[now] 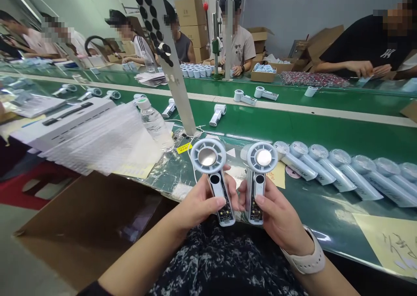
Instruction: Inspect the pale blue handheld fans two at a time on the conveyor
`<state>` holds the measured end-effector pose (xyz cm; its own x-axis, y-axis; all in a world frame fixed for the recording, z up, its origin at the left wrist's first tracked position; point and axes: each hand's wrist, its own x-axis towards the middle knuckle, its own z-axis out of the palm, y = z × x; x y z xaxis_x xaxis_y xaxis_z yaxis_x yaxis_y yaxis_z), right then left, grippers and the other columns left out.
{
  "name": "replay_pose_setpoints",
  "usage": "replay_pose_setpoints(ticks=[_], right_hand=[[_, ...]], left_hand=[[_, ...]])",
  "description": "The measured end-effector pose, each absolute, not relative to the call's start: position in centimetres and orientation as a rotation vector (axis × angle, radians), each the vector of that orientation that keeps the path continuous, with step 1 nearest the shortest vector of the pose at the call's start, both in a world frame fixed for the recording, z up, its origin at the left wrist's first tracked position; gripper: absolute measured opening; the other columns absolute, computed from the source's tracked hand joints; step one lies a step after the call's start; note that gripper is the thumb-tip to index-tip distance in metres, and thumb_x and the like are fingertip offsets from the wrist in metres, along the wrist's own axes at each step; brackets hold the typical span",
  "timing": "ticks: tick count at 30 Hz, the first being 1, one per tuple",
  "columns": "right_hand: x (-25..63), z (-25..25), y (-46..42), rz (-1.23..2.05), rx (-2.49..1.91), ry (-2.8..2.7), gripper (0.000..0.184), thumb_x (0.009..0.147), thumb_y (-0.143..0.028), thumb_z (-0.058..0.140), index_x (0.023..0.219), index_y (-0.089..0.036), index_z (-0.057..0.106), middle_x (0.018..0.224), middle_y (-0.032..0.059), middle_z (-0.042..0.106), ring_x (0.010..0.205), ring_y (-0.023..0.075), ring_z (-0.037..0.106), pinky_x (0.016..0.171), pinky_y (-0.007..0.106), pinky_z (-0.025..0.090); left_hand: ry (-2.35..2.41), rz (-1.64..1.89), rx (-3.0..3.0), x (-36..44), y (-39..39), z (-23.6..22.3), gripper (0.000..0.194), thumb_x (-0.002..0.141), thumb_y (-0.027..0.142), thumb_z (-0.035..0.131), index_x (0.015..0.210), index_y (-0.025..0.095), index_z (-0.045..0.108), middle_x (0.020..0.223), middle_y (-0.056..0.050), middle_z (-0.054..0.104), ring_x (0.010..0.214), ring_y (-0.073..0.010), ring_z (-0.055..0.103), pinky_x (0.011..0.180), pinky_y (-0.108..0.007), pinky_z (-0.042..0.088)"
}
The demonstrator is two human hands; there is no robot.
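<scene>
My left hand (199, 202) grips one white handheld fan (213, 174) by its handle, and my right hand (276, 213) grips a second white handheld fan (258, 176) the same way. Both fans stand upright, close together, with round silver centres facing me. A small circuit board shows at each handle's lower end. A row of several pale blue-and-white fans (339, 172) lies on the green conveyor belt (312, 128) to my right. A white watch (306, 254) circles my right wrist.
A plastic water bottle (154, 124) and a stack of foam sleeves (100, 139) lie left of my hands, beside a metal upright (172, 65). Several fans sit on the far belt. Co-workers work across it, before stacked cardboard boxes (192, 26). A cardboard flap (87, 226) sits below left.
</scene>
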<state>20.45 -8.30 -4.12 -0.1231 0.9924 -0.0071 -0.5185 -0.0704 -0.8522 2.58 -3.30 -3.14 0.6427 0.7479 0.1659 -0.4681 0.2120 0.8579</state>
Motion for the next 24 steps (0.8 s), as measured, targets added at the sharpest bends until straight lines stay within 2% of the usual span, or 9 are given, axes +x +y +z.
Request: replay_pose_setpoints(ticks=[3, 9, 14, 19, 24], right_hand=[[20.3, -4.4, -8.5, 1.552, -0.787, -0.840, 0.029, 0.087, -0.040, 0.072, 0.111, -0.025, 0.062, 0.091, 0.0003, 0.063, 0.074, 0.0150, 0.059, 0.067, 0.029, 0.052], [19.7, -4.5, -8.3, 1.580, -0.829, -0.768, 0.035, 0.084, -0.040, 0.076, 0.113, -0.026, 0.061, 0.097, 0.0015, 0.062, 0.078, 0.0163, 0.060, 0.069, 0.030, 0.052], [19.1, -4.7, -8.4, 1.623, -0.803, -0.715, 0.029, 0.083, -0.040, 0.076, 0.104, -0.024, 0.063, 0.091, 0.0010, 0.063, 0.073, 0.0151, 0.059, 0.065, 0.029, 0.052], [19.2, -4.9, -8.4, 1.607, -0.836, -0.752, 0.031, 0.085, -0.041, 0.074, 0.109, -0.025, 0.062, 0.094, 0.0010, 0.062, 0.073, 0.0160, 0.060, 0.067, 0.032, 0.055], [19.4, -5.2, -8.4, 1.586, -0.897, -0.725, 0.029, 0.087, -0.042, 0.071, 0.108, -0.024, 0.061, 0.093, 0.0017, 0.064, 0.072, 0.0153, 0.060, 0.063, 0.029, 0.055]], left_hand=[[0.362, 0.863, 1.090, 2.5, -3.3, -3.1, 0.041, 0.086, 0.035, 0.073, 0.116, 0.024, 0.048, 0.091, 0.000, 0.058, 0.073, -0.0149, 0.063, 0.067, -0.030, 0.054], [0.370, 0.828, 1.026, 2.5, -3.4, -3.0, 0.038, 0.083, 0.035, 0.075, 0.108, 0.021, 0.050, 0.092, -0.002, 0.060, 0.079, -0.0172, 0.064, 0.075, -0.034, 0.053], [0.370, 0.867, 0.939, 2.7, -3.5, -3.1, 0.037, 0.079, 0.033, 0.078, 0.101, 0.023, 0.050, 0.087, 0.000, 0.059, 0.071, -0.0152, 0.060, 0.068, -0.033, 0.053], [0.366, 0.859, 0.980, 2.6, -3.4, -3.0, 0.030, 0.081, 0.034, 0.076, 0.096, 0.019, 0.055, 0.081, -0.001, 0.060, 0.072, -0.0157, 0.060, 0.066, -0.031, 0.053], [0.461, 0.944, 0.915, 2.9, -2.9, -3.4, 0.044, 0.077, 0.033, 0.078, 0.110, 0.022, 0.051, 0.083, 0.002, 0.061, 0.067, -0.0136, 0.061, 0.063, -0.028, 0.052]])
